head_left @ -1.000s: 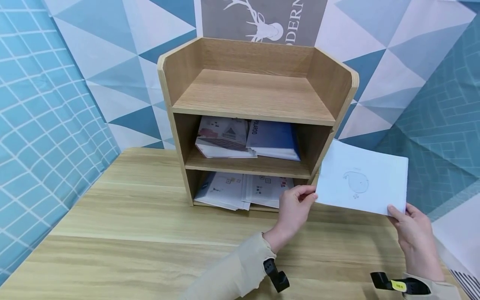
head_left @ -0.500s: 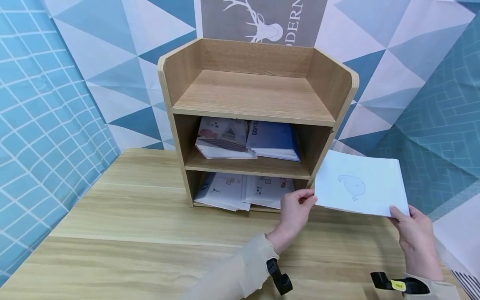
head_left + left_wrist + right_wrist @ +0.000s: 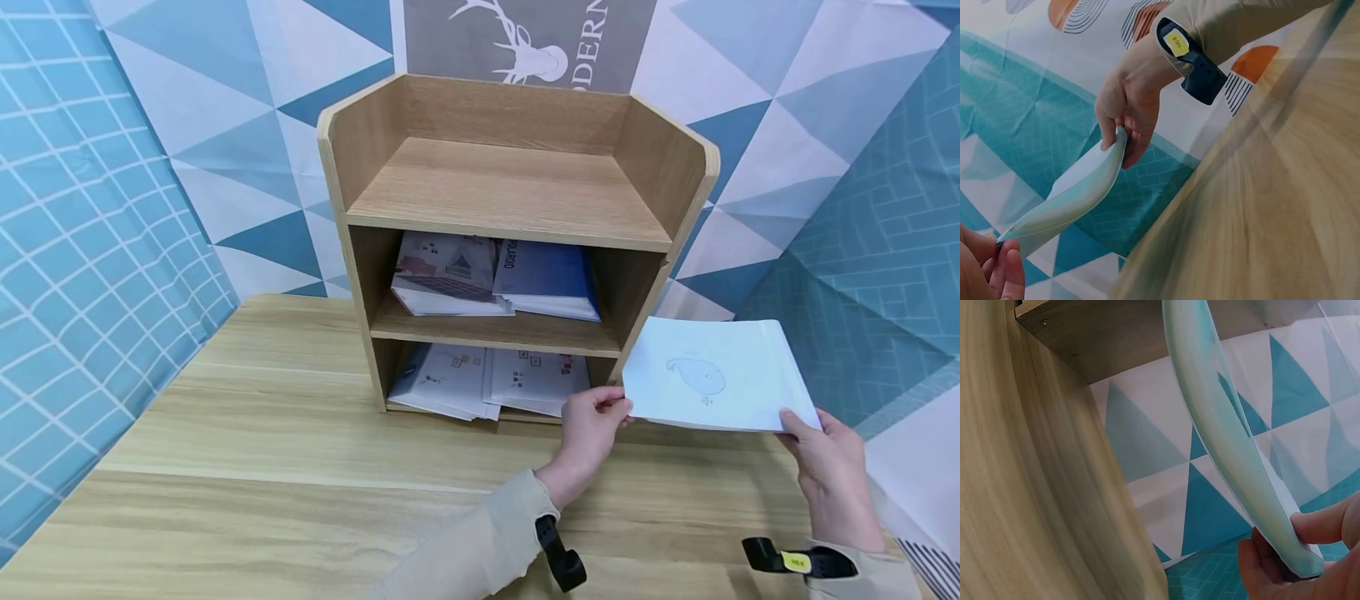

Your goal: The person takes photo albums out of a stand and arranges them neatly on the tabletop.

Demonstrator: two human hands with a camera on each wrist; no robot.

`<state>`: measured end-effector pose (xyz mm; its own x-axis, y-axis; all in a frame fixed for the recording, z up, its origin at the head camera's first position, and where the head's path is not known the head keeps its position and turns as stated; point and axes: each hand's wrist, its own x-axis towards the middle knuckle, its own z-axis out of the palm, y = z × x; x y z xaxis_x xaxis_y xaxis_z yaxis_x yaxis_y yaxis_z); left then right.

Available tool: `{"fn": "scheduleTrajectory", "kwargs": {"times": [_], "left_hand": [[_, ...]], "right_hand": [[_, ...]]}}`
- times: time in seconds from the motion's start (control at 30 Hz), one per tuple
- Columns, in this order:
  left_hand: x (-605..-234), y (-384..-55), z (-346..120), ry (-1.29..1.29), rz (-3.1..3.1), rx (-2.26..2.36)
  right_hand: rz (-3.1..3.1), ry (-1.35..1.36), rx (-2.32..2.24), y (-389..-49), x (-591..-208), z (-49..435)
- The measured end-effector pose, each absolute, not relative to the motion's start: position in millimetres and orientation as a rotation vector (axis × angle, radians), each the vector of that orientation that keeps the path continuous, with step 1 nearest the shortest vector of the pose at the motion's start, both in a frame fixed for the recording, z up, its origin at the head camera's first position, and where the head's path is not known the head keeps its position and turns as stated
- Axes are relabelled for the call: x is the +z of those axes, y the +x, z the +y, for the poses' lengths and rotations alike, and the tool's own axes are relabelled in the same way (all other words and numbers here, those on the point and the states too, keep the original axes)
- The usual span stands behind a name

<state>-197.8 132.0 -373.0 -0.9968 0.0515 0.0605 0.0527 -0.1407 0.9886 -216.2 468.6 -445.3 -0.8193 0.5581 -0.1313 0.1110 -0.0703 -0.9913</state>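
Note:
A thin white booklet [image 3: 720, 350] with a small whale-like line drawing on its face is held up just right of the wooden shelf unit [image 3: 510, 237]. My left hand [image 3: 588, 433] pinches its near left corner between thumb and fingers. At the near right corner my right hand [image 3: 832, 471] grips it, thumb on top and fingers underneath. Both wrist views show the booklet [image 3: 1075, 197] edge-on and bowed between the two hands. In the right wrist view, its lower end lies between the right thumb and fingers [image 3: 1250, 565].
Booklets with a blue cover [image 3: 547, 271] and a picture cover [image 3: 453, 271] lie on the middle shelf. White printed booklets [image 3: 536, 379] fill the bottom shelf. The wooden table [image 3: 262, 483] spreads out in front, with patterned cloth walls [image 3: 112, 208] around it.
The booklet has been lowered and tipped flatter, its far edge dropping and shifting left. My left hand has moved slightly down; the right hand stays nearly in place.

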Motion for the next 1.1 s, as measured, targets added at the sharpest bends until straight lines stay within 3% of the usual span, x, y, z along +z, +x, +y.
{"fn": "scheduleTrajectory", "kwargs": {"times": [0.2, 0.6, 1.1], "left_hand": [[-382, -199, 136, 0.002, -1.999, -2.501], [-395, -201, 139, 0.068, -1.992, -2.553], [-406, -201, 139, 0.077, -1.994, -2.582]], "right_hand": [[-2.007, -0.832, 1.852, -204, -418, 440], [-2.041, -0.892, 1.863, -205, -419, 434], [-1.924, -0.936, 1.994, -219, -454, 449]]}}
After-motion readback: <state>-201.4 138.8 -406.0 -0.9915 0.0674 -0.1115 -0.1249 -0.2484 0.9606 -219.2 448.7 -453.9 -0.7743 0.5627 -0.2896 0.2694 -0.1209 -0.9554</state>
